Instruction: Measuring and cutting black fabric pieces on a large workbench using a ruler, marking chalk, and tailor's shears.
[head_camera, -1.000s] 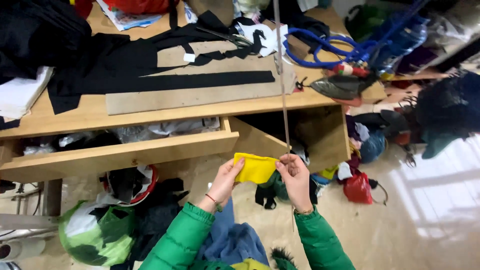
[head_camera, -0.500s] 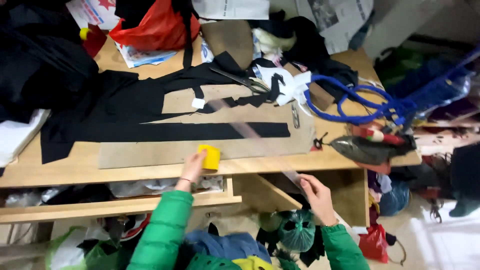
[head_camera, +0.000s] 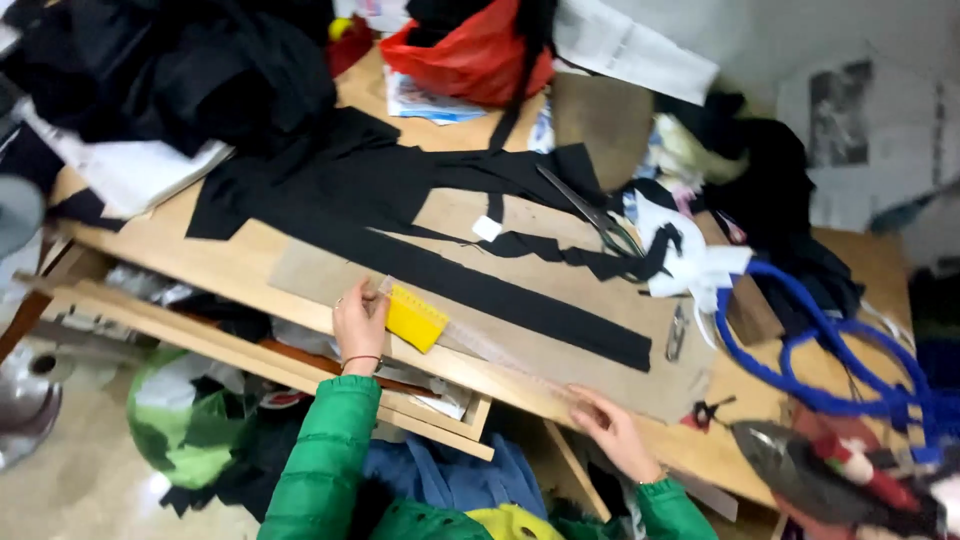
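Observation:
My left hand (head_camera: 360, 322) rests at the front edge of the wooden table (head_camera: 200, 262), its fingers on a small yellow piece (head_camera: 416, 319) that lies on the table. A long clear ruler (head_camera: 500, 352) runs from under the yellow piece to my right hand (head_camera: 612, 428), which grips its far end at the table's edge. The ruler lies along the near edge of a brown card sheet (head_camera: 590, 362). A long black fabric strip (head_camera: 520, 303) lies on the sheet just beyond the ruler. Both my sleeves are green.
Scissors (head_camera: 598, 218) lie on black cloth further back. A blue cord (head_camera: 800, 345) coils at the right, near a dark iron (head_camera: 800, 462). A red bag (head_camera: 470, 52) and heaps of black cloth (head_camera: 170, 75) crowd the back. An open drawer (head_camera: 300, 365) juts out below the table.
The view has swung up from the floor to the table top. My left hand brought the yellow piece up onto the table's edge, and my right hand laid the ruler along the card sheet.

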